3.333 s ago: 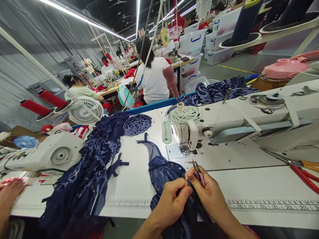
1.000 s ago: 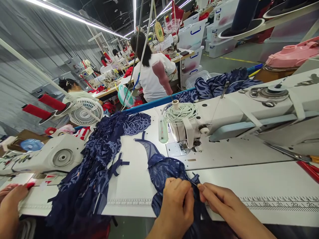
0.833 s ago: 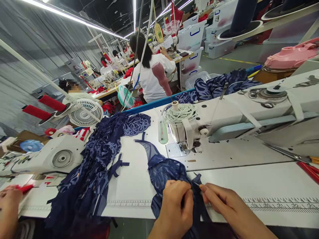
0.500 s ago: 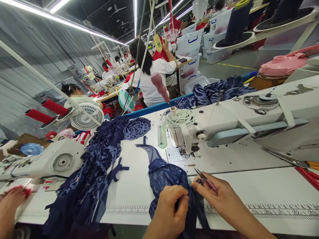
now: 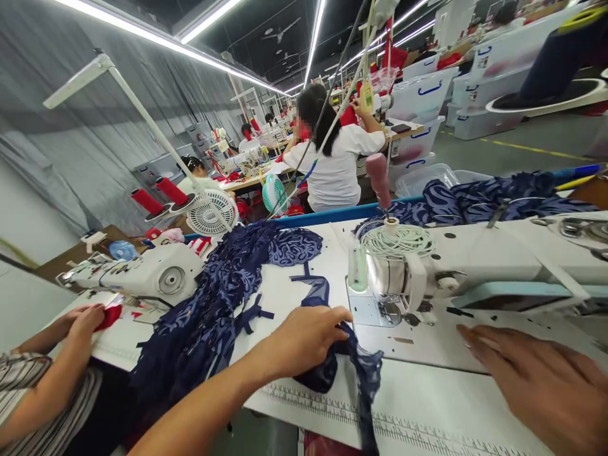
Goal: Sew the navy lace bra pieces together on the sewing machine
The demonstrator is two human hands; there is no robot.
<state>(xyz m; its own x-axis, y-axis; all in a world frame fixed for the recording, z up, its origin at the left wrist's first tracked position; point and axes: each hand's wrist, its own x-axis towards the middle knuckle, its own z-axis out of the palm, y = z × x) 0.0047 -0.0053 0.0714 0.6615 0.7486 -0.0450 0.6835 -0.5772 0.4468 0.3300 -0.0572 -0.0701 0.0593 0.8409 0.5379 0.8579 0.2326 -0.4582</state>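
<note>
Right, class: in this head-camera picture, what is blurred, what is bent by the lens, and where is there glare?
Head view: the right hand is smeared by motion; the left hand on the dark cloth is sharper; the table edge and ceiling lights bow outward, and the lights glare white.

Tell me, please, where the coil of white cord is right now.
The coil of white cord sits on top of the sewing machine, right of centre in the head view, beyond the left hand.

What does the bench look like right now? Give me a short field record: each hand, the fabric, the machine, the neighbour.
left hand: gripping navy lace piece on the white table
right hand: flat, fingers spread, over the table, holding nothing visible
fabric pile: navy, left of the held piece
sewing machine: behind both hands
co-worker's hand: far left, on red cloth
</note>
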